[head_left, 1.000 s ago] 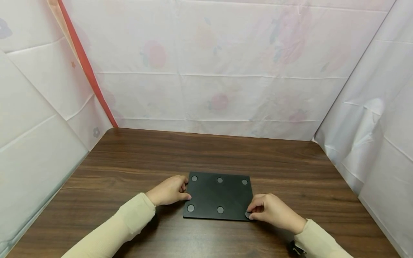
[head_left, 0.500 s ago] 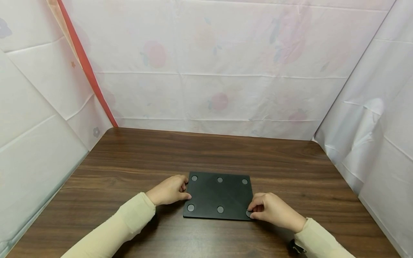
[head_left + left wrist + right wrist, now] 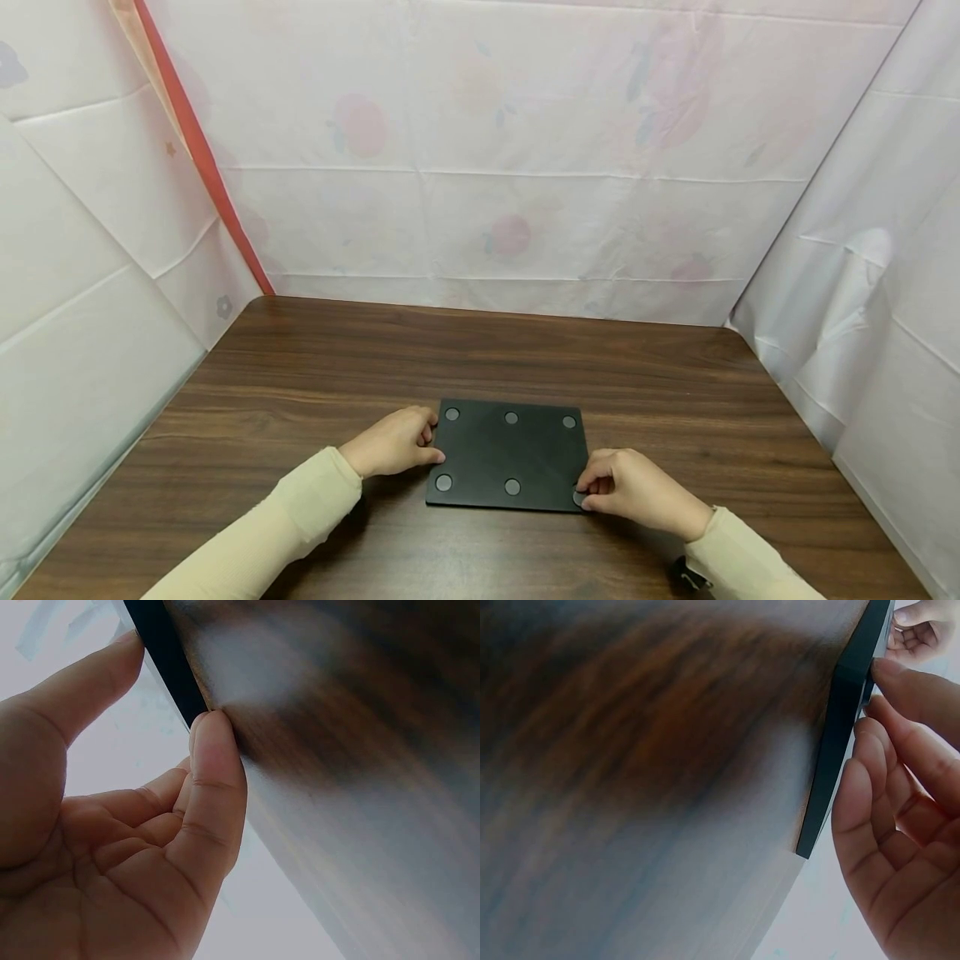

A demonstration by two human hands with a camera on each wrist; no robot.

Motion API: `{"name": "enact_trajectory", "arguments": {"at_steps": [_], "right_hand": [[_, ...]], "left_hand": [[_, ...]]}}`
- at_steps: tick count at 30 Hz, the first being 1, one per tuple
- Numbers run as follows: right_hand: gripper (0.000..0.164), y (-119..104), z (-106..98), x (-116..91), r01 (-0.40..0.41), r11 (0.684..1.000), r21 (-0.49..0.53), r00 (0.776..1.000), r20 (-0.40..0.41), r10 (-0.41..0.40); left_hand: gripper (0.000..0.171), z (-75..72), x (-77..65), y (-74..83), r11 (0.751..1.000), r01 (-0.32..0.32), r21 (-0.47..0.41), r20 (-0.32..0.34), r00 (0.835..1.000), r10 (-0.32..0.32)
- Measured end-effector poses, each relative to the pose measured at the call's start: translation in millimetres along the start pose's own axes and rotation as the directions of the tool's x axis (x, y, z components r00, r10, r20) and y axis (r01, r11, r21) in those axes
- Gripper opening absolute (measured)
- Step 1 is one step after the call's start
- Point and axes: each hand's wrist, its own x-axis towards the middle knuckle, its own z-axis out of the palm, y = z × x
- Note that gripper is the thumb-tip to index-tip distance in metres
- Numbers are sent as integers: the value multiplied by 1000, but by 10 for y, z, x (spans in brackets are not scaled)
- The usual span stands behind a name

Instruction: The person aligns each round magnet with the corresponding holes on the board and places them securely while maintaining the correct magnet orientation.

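Observation:
A flat black rectangular board [image 3: 510,454] lies on the wooden table, with grey round discs [image 3: 512,487] along its near and far sides. My left hand [image 3: 396,442] holds the board's left edge. Its thumb [image 3: 112,667] touches the edge in the left wrist view, and a fingertip [image 3: 214,731] meets the edge further along. At the near right corner, my right hand [image 3: 637,490] pinches a small grey disc [image 3: 578,498] between thumb and index finger, partly hiding it. The right wrist view shows these fingertips on the board's far face, its dark edge [image 3: 836,750] towards the camera.
Wood-grain tabletop [image 3: 480,358] surrounds the board. A pale fruit-patterned cloth [image 3: 480,225] hangs behind the table, with more cloth on both sides. A small black object [image 3: 688,575] sits at the right sleeve.
Very little differs. The right fingertips have shifted slightly to the right at the corner disc. The left hand and the board stay in place.

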Motion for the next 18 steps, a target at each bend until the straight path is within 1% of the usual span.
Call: {"name": "enact_trajectory", "arguments": {"at_steps": [8, 15, 18], "right_hand": [[10, -1, -7, 10, -10, 1000, -23, 1000, -9, 9], [8, -5, -25, 23, 4, 998, -66, 1000, -31, -6], [7, -4, -29, 29, 4, 998, -64, 999, -39, -6]], "left_hand": [[47, -6, -7, 4, 1000, 3, -6, 4, 1000, -3], [47, 0, -5, 0, 1000, 5, -11, 4, 1000, -5], [48, 4, -4, -1, 1000, 10, -18, 4, 1000, -10]]}}
